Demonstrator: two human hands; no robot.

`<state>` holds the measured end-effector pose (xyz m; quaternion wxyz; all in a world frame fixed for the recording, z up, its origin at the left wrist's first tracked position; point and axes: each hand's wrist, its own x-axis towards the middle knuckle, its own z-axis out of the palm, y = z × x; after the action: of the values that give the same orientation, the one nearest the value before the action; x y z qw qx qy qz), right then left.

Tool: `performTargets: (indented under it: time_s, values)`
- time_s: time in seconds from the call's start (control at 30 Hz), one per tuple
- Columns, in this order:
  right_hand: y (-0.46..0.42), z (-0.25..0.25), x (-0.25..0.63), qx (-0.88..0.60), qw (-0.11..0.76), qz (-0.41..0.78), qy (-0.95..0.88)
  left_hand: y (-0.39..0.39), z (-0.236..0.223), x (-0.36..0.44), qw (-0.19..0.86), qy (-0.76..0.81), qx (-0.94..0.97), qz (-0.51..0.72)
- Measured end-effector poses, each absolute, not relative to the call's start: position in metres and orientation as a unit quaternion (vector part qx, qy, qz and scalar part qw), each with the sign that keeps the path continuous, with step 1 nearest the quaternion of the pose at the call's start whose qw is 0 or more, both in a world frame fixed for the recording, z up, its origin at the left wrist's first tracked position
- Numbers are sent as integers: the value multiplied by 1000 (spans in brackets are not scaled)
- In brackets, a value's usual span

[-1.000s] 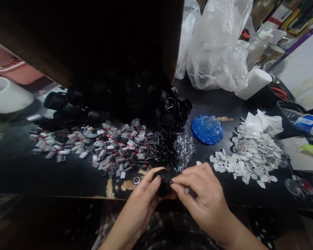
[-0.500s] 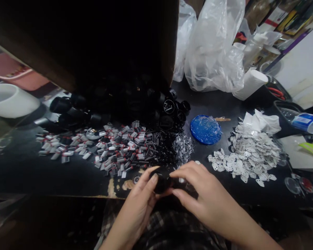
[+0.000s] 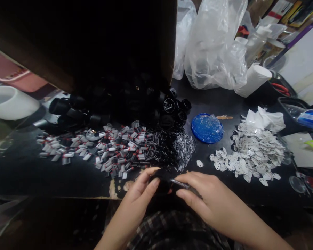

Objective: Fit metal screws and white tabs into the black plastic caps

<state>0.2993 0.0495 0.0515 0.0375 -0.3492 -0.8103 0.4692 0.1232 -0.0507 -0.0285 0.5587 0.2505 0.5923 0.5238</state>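
My left hand (image 3: 142, 189) is closed around a round black plastic part (image 3: 163, 182) near the table's front edge. In my right hand (image 3: 202, 192) is a slim silver tool (image 3: 181, 183), pinched between thumb and fingers. Its tip points at the right side of the black part; whether they touch is too dark to tell. Beyond the hands lie a heap of small grey pieces with red bands (image 3: 122, 149), dark springs (image 3: 152, 149) and a pile of thin silvery pins (image 3: 184, 149). A single flat white plate (image 3: 199, 163) lies just beyond my right hand.
A blue lid (image 3: 207, 128) with clear film on it sits right of centre. Farther right is a pile of flat white plates (image 3: 258, 152). Black round cups (image 3: 169, 106) spill from a large dark box (image 3: 106, 41). Plastic bags (image 3: 214, 48) stand behind.
The silver tool now shows in my right hand, which has shifted slightly right and down. The single white plate beyond it is now uncovered. My left hand still grips the black part.
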Motion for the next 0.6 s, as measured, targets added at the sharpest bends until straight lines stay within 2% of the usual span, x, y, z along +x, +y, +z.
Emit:
performTargets:
  time_s: [0.13,0.2,0.23,0.3,0.37,0.43,0.6]
  values:
    - [49,46,310,-320,-22,678,-662,-67,-28,113,420,612,446,500]
    - [49,41,312,-301,-33,745,-595,-72,-26,117,402,611,444,518]
    - [49,38,312,-314,-23,738,-597,-73,-24,122,410,619,401,537]
    - [50,32,309,-390,27,621,-679,-70,-19,134,463,623,254,577]
    - [54,25,302,-452,65,422,-784,-62,-15,146,526,585,113,607]
    - [57,17,293,-454,54,284,-843,-55,-13,153,561,544,39,623]
    - [57,3,274,-386,14,139,-912,-48,-18,149,549,525,5,650]
